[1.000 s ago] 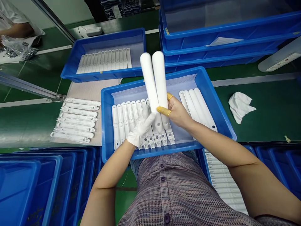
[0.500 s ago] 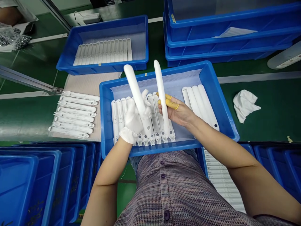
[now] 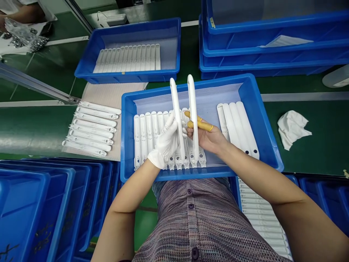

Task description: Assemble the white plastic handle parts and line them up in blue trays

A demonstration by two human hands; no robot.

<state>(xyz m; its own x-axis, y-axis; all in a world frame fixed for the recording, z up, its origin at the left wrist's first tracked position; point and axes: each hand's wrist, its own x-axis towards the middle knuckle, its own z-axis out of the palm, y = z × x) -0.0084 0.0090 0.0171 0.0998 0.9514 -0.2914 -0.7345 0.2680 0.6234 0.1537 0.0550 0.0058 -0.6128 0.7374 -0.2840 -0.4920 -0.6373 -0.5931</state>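
Observation:
My left hand [image 3: 165, 143], in a white fabric glove, grips the lower part of a long white plastic strip [image 3: 176, 112]. My right hand [image 3: 203, 133], with yellow finger cots on two fingers, holds a second white strip [image 3: 193, 109]. Both strips stand nearly upright, side by side and apart, with their rounded ends pointing away from me. Below my hands, a blue plastic tray [image 3: 128, 134] holds a row of similar white strips [image 3: 148, 138] and a group of others [image 3: 238, 127] at its right side. My hands hide part of the row.
A second blue tray [image 3: 95, 58] with a row of white strips stands beyond. Several white strips [image 3: 92, 127] lie on a sheet to the left. Stacked blue crates [image 3: 259, 54] stand at upper right, more blue crates [image 3: 40, 203] at lower left, and a crumpled white cloth [image 3: 293, 129] at right.
The strip in my left hand has swung from leaning left to nearly upright. Both strips now stand almost parallel, and the view has shifted slightly.

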